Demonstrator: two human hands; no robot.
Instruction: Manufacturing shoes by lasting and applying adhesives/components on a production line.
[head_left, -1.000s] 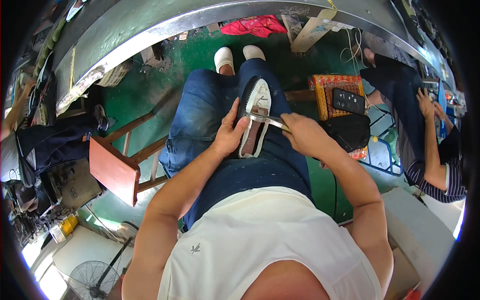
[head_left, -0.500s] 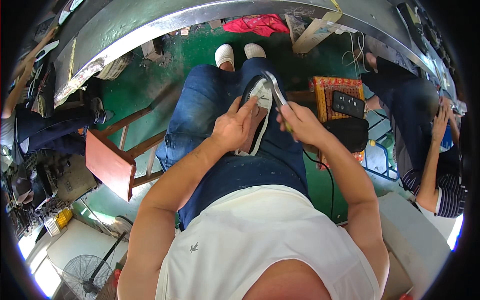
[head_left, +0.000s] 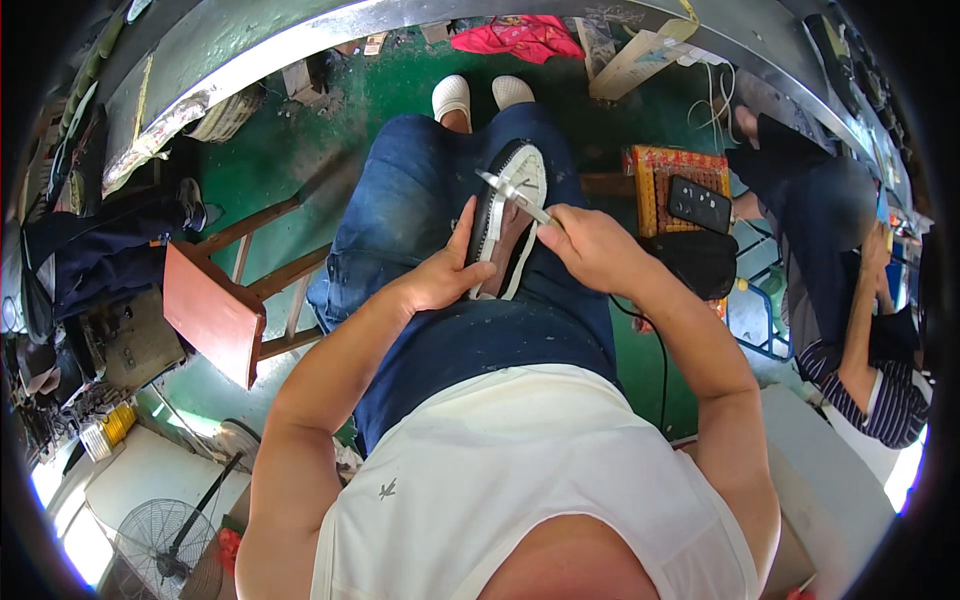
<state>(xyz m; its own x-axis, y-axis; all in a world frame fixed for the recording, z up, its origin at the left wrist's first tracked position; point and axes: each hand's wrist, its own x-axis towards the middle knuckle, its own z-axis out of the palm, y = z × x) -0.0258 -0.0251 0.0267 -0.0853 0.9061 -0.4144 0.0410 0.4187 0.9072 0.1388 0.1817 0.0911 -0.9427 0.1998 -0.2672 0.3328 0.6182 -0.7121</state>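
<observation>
On my lap lies a shoe (head_left: pixel 528 165) with its toe pointing away from me. It has a black side with white edging, a pale toe and a brownish inner part. My left hand (head_left: pixel 443 272) grips its near left side, thumb across the top and fingers along the edge. In my right hand (head_left: pixel 597 246) is a metal hammer (head_left: pixel 520 196), its shaft slanting across the shoe. The hammer's head is over the left edge of the shoe. I cannot tell whether it touches.
A metal-edged bench (head_left: pixel 330 37) spans the far side. On my left stands a wooden stool (head_left: pixel 212 312), with a fan (head_left: pixel 165 545) behind it. To the right, a phone (head_left: pixel 699 205) and black pouch (head_left: pixel 690 264) rest on a beaded seat. Another person (head_left: pixel 865 390) sits beyond.
The hammer has swung left, from the shoe's right side to above its left edge. My left hand has slid back from the top of the shoe to its near left side.
</observation>
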